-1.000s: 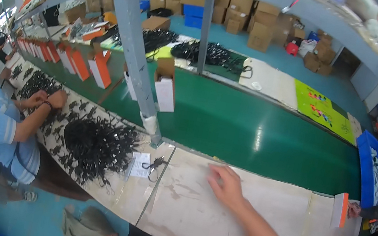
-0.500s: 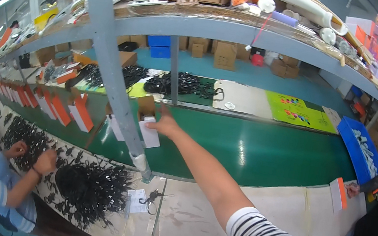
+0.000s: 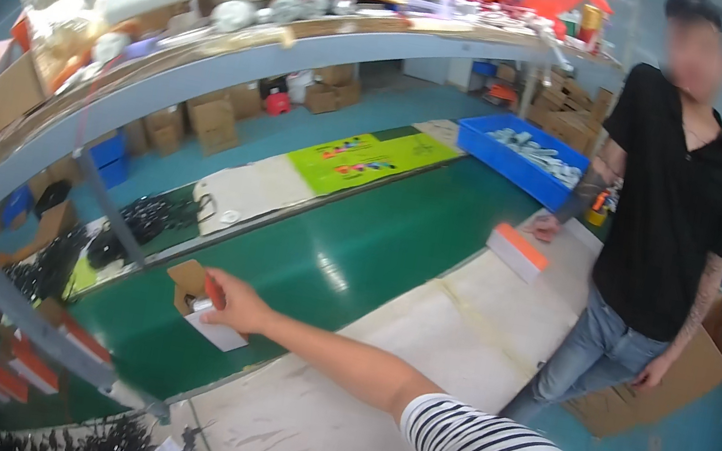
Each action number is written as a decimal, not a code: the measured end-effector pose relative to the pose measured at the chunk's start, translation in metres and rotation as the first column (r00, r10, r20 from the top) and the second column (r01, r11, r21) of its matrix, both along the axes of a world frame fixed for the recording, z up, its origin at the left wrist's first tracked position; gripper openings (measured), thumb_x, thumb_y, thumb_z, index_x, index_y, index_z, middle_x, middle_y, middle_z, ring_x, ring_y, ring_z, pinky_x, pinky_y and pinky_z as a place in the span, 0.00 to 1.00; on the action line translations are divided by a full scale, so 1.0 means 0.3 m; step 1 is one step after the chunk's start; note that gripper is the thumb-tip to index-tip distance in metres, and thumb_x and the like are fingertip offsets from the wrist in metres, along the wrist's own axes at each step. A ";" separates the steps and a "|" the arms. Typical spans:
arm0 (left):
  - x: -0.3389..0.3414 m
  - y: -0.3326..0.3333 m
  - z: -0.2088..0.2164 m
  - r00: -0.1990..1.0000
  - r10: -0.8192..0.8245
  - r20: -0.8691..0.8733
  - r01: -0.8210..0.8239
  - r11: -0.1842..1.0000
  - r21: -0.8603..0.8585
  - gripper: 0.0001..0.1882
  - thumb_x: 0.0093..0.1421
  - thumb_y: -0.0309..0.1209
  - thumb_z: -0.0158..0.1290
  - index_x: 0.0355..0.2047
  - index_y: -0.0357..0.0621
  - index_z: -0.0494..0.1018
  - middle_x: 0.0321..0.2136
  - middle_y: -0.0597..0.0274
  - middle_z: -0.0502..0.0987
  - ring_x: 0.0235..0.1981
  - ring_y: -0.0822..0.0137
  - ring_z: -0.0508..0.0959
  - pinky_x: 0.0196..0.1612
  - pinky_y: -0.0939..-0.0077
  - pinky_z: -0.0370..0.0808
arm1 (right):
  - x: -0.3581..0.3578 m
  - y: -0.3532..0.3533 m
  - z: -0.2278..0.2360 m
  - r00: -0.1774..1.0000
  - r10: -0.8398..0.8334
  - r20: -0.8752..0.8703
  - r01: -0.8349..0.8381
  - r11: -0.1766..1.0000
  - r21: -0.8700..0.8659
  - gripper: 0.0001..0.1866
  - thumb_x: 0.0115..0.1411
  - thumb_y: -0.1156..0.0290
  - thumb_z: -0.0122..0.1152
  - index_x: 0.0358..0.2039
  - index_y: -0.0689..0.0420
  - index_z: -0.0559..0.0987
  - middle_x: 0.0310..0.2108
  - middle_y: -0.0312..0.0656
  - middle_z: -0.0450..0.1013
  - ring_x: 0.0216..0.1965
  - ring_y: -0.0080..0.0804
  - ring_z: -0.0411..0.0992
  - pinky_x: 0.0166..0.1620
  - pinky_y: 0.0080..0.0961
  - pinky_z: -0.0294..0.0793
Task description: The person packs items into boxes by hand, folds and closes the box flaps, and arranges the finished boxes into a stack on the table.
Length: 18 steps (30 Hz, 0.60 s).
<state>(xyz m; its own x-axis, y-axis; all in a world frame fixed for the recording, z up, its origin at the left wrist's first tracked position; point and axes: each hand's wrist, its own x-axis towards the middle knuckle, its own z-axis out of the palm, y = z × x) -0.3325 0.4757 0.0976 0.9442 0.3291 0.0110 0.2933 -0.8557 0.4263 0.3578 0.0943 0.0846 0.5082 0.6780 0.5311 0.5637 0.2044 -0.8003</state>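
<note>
My right hand (image 3: pixel 233 302), reaching left from a striped sleeve, has its fingers closed on the top edge of a small carton (image 3: pixel 219 332). The carton is white with an orange side, and its brown flap stands up and open. Something pale shows inside the mouth, too small to name. The carton is over the green conveyor belt (image 3: pixel 398 232), tilted; whether its base touches the belt I cannot tell. My left hand is out of the picture.
Several orange-and-white cartons (image 3: pixel 32 366) stand on the belt at lower left, beside black cables (image 3: pixel 105 443). At right a person (image 3: pixel 676 194) in black stands near another carton (image 3: pixel 518 253) and a blue bin (image 3: pixel 518 155). A metal shelf post (image 3: pixel 12 285) and loaded shelf (image 3: pixel 247 49) rise on the left.
The view has swung right, bringing the person in black into full sight and dropping the person in blue from it. My right hand has stayed at the carton, now gripping its top edge.
</note>
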 end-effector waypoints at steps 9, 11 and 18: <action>0.462 -0.627 0.203 0.869 -0.354 0.346 0.495 0.643 -0.584 0.25 0.68 0.43 0.58 0.59 0.41 0.75 0.49 0.44 0.82 0.47 0.48 0.81 0.50 0.39 0.77 | 0.057 -0.278 -0.001 0.990 -0.080 0.119 0.085 0.995 -0.042 0.49 0.48 0.64 0.83 0.68 0.61 0.68 0.60 0.55 0.73 0.62 0.55 0.71 0.65 0.43 0.70; 0.536 -0.910 0.282 0.839 -0.328 0.433 0.543 0.519 -0.660 0.25 0.68 0.44 0.57 0.59 0.41 0.75 0.49 0.44 0.82 0.47 0.47 0.81 0.51 0.37 0.76 | 0.082 -0.305 0.017 0.991 -0.086 0.107 0.092 0.994 -0.053 0.48 0.48 0.64 0.82 0.68 0.60 0.69 0.61 0.54 0.73 0.62 0.55 0.70 0.66 0.44 0.69; 1.060 -1.464 0.294 0.628 -0.099 0.772 0.771 -0.054 -0.635 0.27 0.70 0.48 0.56 0.59 0.40 0.74 0.50 0.46 0.82 0.49 0.46 0.81 0.55 0.31 0.74 | 0.114 -0.356 -0.025 0.989 -0.137 -0.052 0.135 0.990 -0.049 0.47 0.51 0.67 0.83 0.69 0.59 0.68 0.61 0.51 0.73 0.60 0.46 0.73 0.62 0.36 0.74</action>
